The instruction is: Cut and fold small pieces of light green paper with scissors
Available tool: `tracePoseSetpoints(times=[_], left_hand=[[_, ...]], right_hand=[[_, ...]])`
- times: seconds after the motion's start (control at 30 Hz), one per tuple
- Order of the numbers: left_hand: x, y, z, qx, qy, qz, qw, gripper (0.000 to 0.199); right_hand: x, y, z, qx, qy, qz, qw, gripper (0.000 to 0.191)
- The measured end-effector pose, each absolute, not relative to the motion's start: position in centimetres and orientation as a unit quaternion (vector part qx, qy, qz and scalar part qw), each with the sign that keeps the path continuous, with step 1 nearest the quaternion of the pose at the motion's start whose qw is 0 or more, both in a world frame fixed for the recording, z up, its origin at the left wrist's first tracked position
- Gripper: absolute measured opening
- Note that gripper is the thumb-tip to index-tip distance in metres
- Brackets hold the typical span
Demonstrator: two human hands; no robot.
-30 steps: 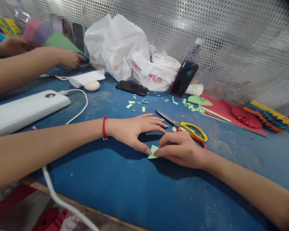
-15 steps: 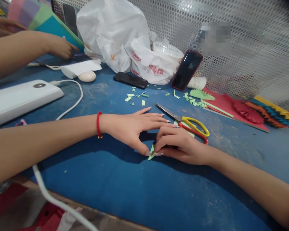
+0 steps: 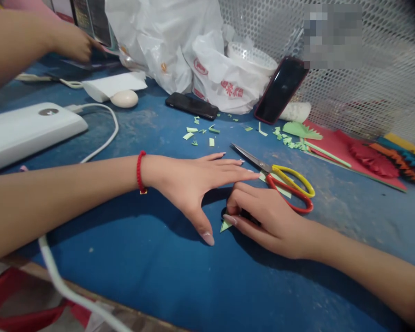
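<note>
My left hand, a red bracelet at its wrist, is spread palm down above the blue table with nothing in it. Its thumb points toward a small light green paper piece without touching it. My right hand has its fingers curled and pinches that paper, most of which the fingers hide. Just beyond the right hand lie scissors with one yellow and one red handle, resting over another light green strip.
Green scraps, a black phone and white bags lie behind my hands. A leaning phone and folded red paper are at right. At left are a power bank, its cable and another person's hand.
My left thumb has moved away from the green paper, and the hand is spread wider. The other person's coloured sheets have left the view. The camera view has shifted slightly.
</note>
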State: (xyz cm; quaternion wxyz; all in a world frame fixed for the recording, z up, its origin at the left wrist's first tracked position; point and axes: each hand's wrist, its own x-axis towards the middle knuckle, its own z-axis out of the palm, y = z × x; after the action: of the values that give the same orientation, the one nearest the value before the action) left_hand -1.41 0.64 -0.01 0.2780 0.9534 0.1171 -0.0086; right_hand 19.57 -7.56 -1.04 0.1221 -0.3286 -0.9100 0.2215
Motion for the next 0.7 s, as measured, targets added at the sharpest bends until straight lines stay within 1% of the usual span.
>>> tracePoseSetpoints(times=[0.33, 0.57, 0.63, 0.7], left_hand=[[-1.6, 0.7, -0.6, 0.952, 0.106, 0.02, 0.288, 0.121], [-1.5, 0.7, -1.2, 0.947, 0.117, 0.046, 0.297, 0.121], [-1.5, 0.6, -0.8, 0.949, 0.121, 0.039, 0.29, 0.119], [-2.0, 0.2, 0.1, 0.952, 0.141, 0.036, 0.268, 0.114]], right_hand=[[19.0, -7.6, -1.1, -0.316, -0.925, 0.171, 0.126, 0.01], [19.0, -7.7, -1.3, -0.308, -0.934, 0.137, 0.118, 0.01], [19.0, -7.8, -1.2, -0.308, -0.936, 0.128, 0.111, 0.01], [19.0, -7.9, -1.1, -0.307, -0.939, 0.123, 0.099, 0.011]])
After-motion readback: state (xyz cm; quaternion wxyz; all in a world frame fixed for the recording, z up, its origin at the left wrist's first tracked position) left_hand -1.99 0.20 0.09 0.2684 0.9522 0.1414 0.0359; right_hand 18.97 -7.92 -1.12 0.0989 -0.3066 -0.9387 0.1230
